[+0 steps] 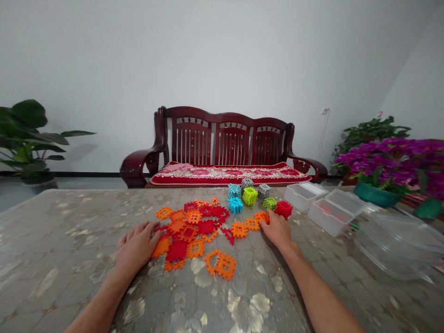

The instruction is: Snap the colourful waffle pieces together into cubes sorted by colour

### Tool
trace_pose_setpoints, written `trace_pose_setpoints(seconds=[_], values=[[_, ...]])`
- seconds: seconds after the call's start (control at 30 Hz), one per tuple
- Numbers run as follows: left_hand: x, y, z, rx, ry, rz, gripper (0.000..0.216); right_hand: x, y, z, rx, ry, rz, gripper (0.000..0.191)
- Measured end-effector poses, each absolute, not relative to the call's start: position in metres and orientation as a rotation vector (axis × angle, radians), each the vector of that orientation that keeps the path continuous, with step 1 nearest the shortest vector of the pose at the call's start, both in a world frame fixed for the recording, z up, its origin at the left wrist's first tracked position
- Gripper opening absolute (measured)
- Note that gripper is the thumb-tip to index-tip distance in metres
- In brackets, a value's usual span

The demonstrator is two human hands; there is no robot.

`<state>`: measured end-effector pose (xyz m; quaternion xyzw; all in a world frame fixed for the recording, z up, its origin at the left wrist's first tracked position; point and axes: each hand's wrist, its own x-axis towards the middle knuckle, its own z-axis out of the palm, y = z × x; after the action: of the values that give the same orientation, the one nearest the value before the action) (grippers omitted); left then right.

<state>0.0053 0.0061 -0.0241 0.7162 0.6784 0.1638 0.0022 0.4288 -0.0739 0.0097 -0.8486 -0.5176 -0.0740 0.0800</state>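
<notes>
A loose pile of flat red and orange interlocking tiles (176, 249) with notched edges lies on the table. My left hand (137, 245) rests at the pile's left side, fingers loosely stretched, its fingertips touching the outer tiles. My right hand (279, 231) has its thumb and fingertips on an orange tile (262, 216) at the right end of a short row. Beside that tile lie two more orange window tiles (239, 230). Two orange tiles (225, 266) lie nearer me. Past my right hand sits a red block (284, 209) made of such tiles.
Blue, grey and green blocks (249, 196) stand at the table's far side. Clear plastic boxes (322, 217) and a larger clear container (398, 245) are at the right, near purple flowers (395, 159). A wooden bench (231, 143) stands behind the table.
</notes>
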Motion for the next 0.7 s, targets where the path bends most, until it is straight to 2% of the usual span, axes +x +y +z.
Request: trace_pose_setpoints(seconds=[0.43, 0.6, 0.7], values=[[0.007, 0.005, -0.021, 2.246, 2.136, 0.499, 0.048, 0.424, -0.069, 0.017, -2.512, -1.481, -0.26, 0.053], [0.008, 0.004, -0.018, 2.251, 2.151, 0.462, 0.048, 0.419, -0.066, 0.022, -2.561, -1.513, -0.25, 0.037], [0.009, 0.002, -0.016, 2.25, 2.173, 0.439, 0.048, 0.419, -0.065, 0.024, -2.576, -1.548, -0.21, 0.04]])
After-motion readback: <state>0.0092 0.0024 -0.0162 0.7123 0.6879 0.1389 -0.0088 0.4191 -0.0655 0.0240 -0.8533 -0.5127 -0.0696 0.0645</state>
